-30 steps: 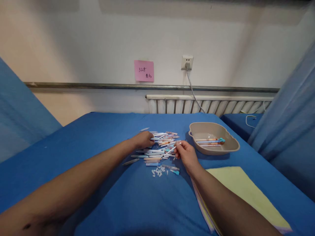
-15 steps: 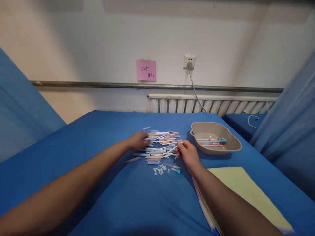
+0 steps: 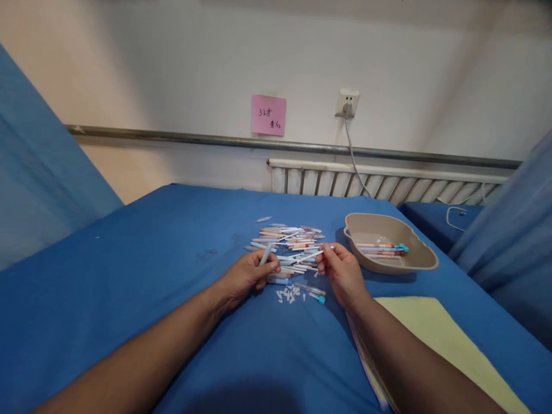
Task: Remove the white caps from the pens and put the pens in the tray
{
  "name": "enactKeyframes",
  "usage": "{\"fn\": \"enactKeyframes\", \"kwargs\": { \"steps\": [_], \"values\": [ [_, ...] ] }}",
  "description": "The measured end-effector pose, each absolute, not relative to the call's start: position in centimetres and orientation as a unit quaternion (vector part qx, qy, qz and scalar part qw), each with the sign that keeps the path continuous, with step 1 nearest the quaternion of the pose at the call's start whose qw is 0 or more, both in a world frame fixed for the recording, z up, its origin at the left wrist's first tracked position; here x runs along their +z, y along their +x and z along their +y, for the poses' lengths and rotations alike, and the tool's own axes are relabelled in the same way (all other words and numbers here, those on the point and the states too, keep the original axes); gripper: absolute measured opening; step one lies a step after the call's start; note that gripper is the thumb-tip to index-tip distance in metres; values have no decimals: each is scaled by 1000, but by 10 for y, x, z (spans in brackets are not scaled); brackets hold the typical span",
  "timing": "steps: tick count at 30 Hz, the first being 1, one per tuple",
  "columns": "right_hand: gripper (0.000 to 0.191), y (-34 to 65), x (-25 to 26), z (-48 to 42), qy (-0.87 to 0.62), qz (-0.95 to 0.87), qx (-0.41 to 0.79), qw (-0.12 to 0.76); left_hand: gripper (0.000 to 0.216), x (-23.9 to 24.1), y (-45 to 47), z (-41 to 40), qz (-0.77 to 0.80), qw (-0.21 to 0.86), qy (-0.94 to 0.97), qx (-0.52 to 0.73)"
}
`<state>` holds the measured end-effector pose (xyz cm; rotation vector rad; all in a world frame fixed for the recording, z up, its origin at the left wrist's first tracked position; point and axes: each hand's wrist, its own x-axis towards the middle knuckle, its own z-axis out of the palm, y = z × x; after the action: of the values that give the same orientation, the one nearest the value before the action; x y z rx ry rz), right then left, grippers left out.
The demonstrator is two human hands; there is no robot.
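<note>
Pale blue pen barrel (image 3: 266, 253) tilts up; thin white refill (image 3: 311, 255) slants nearby.

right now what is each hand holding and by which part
The left hand pinches a pale blue plastic pen barrel by its lower end; the right hand pinches a thin white pen refill near its right end.

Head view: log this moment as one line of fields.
left hand: holds pale blue pen | right hand: holds thin white refill | pen pile: beyond hands | tray: few pens

One beige plastic tray (image 3: 420, 264) with four pastel pens (image 3: 382, 249), one pink sticky note (image 3: 268, 115), and one tangled heap of loose pens (image 3: 290, 241) beyond counting.
</note>
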<state>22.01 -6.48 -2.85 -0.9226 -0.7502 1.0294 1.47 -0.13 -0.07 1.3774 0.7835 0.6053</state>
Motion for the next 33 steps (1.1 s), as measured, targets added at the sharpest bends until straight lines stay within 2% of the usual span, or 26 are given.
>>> {"fn": "enactKeyframes", "kwargs": {
  "steps": [25,33],
  "values": [
    [25,214,-25,-75,-463,-377,433,675,26,-8,14,-5,372,682,586,231],
    [22,210,-24,-79,-470,-429,450,626,30,-9,13,-4,379,662,600,244]
  ]
}}
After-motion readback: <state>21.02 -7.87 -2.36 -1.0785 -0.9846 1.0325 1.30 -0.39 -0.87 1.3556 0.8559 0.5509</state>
